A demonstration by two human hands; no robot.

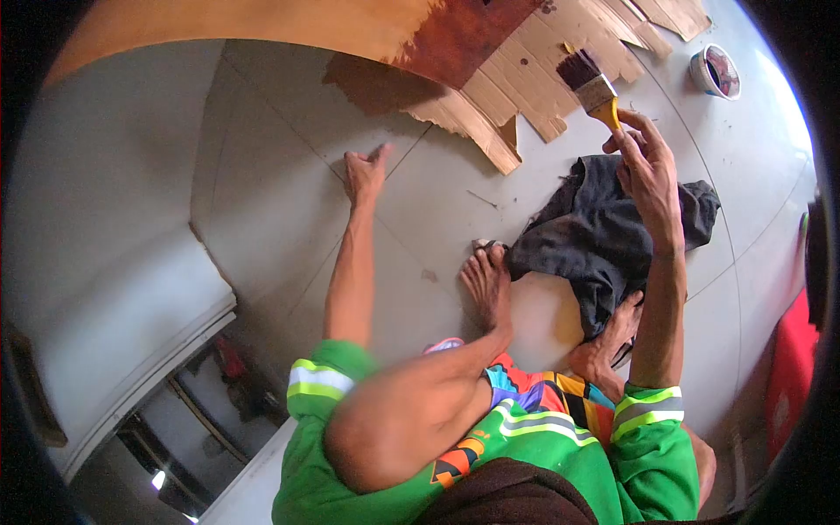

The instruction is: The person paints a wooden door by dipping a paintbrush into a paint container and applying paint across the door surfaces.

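My right hand (649,175) is closed around the yellow handle of a paintbrush (597,94), whose bristles are dark with brown paint or stain and point up and left. Beneath that arm, a crumpled dark cloth (586,219) lies on the floor. My left hand (364,175) is stretched forward over the tiles with thumb and a finger apart; nothing shows in it, though its other fingers are mostly hidden. Ahead is a curved orange-brown wooden panel (306,22), with a dark reddish-brown coated area at its right end.
Torn cardboard sheets (534,66) lie beside and under the panel. A white tub (716,72) with dark liquid stands at the upper right. My bare foot (488,284) rests on the tiled floor (411,245). A white board (131,341) is at left, and a red object (792,376) at right.
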